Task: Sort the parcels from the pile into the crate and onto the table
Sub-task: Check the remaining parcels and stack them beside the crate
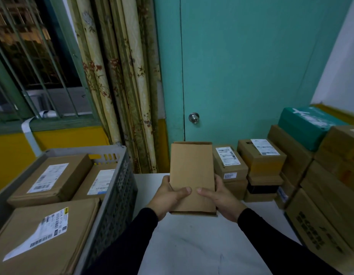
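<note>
A plain brown cardboard parcel [192, 171] with no label showing is held up over the white table [192, 245], in the middle of the view. My left hand [168, 197] grips its lower left edge, thumb on top. My right hand [221, 199] grips its lower right edge the same way. To the left stands a grey perforated crate [116, 205] holding three labelled cardboard parcels [51, 179]. The pile of parcels [261, 157] is stacked at the right, on and beside the table.
A teal door [251, 66] with a round knob [194, 117] stands behind the table. Floral curtains [120, 76] and a barred window [33, 56] are at the left. A teal box [309, 126] tops the stack of brown boxes at the far right.
</note>
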Tool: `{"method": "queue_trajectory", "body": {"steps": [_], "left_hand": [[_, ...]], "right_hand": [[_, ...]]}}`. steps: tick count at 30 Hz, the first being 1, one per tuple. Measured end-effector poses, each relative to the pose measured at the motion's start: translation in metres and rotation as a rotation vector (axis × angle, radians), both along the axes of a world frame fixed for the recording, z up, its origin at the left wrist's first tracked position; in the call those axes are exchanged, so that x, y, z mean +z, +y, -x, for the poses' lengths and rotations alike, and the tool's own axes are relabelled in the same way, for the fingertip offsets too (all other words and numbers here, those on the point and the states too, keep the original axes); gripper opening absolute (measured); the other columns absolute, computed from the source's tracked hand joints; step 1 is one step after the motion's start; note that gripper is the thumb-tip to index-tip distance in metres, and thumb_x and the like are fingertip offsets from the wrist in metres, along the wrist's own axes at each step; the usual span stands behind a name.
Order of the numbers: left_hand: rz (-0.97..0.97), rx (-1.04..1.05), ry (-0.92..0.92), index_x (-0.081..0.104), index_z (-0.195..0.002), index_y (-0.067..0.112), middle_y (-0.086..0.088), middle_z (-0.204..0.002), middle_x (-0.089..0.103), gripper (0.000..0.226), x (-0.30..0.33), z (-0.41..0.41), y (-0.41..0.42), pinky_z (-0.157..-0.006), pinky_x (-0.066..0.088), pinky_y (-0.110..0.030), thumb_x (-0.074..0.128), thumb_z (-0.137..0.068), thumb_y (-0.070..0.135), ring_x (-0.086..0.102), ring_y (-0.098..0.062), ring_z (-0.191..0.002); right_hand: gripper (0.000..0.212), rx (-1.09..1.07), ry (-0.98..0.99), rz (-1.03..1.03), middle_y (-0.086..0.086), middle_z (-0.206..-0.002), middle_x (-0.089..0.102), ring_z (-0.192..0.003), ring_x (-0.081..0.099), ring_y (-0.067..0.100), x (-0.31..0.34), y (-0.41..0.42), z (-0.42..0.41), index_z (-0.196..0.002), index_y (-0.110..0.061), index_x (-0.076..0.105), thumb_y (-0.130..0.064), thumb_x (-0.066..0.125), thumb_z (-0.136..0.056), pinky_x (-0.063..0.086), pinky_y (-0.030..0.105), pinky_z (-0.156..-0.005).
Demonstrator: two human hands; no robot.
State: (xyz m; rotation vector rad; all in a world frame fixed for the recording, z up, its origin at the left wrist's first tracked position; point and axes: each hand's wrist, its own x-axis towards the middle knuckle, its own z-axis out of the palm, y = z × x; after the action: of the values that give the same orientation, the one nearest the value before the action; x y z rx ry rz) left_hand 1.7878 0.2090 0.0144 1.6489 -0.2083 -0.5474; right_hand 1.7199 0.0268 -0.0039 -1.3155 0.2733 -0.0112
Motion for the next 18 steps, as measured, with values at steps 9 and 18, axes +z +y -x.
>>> {"method": "queue_trajectory", "body": {"steps": [9, 18], "left_hand": [[-0.188, -0.022, -0.149, 0.049, -0.132, 0.030, 0.003, -0.122, 0.061, 0.041, 0.024, -0.008, 0.011, -0.075, 0.050, -0.024, 0.065, -0.096, 0.041, 0.060, -0.017, -0.109], [-0.301, 0.010, -0.327, 0.052, -0.136, 0.028, 0.000, -0.131, 0.059, 0.043, 0.013, -0.008, 0.019, -0.064, 0.055, -0.028, 0.060, -0.098, 0.010, 0.063, -0.025, -0.099]], "right_hand": [[0.037, -0.094, 0.028, 0.310, 0.003, -0.119, 0.070, -0.115, 0.063, 0.026, 0.012, -0.008, -0.001, -0.112, -0.032, 0.068, -0.040, 0.084, -0.080, 0.053, 0.046, -0.101], [0.044, 0.003, 0.076, 0.081, 0.011, -0.115, 0.067, -0.103, 0.071, 0.030, 0.028, -0.008, 0.004, -0.115, -0.035, 0.052, -0.054, 0.066, -0.078, 0.058, 0.040, -0.091]]}}
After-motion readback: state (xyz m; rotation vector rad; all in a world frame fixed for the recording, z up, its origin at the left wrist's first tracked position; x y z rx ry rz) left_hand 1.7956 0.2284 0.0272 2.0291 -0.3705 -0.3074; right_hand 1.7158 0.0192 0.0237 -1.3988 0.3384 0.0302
